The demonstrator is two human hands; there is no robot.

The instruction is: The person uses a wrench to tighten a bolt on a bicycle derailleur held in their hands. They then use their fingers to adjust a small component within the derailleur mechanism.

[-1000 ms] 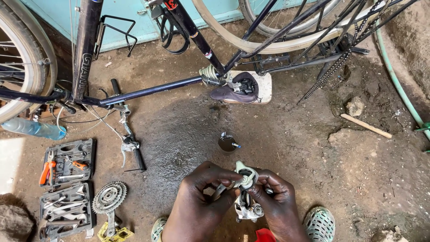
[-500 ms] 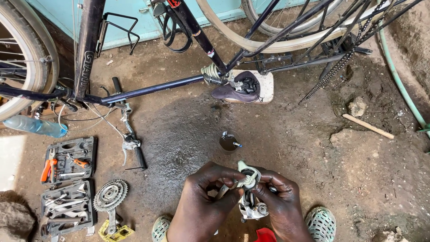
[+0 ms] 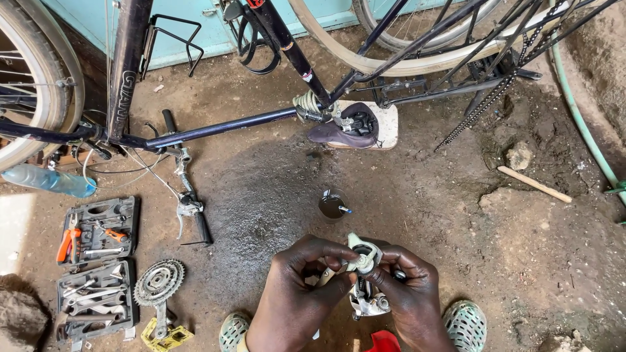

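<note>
Head view: both hands low centre over oily dirt ground (image 3: 456, 261), left hand (image 3: 293, 296) and right hand (image 3: 407, 293) meeting on a pale metal derailleur (image 3: 365, 274), fingertips of each pinching its upper end while the lower body hangs between the palms. Just beyond it a small dark cup (image 3: 331, 206) sits on the ground; an upturned bicycle frame (image 3: 222, 127) lies farther off. At left an open tool case (image 3: 96, 267), with a crankset (image 3: 158, 287) beside it.

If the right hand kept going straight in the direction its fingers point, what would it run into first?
The right hand points inward toward the left hand, so it would first press further against the metal bicycle part both hands grip, then likely the left fingers; depth is hard to judge.
</note>
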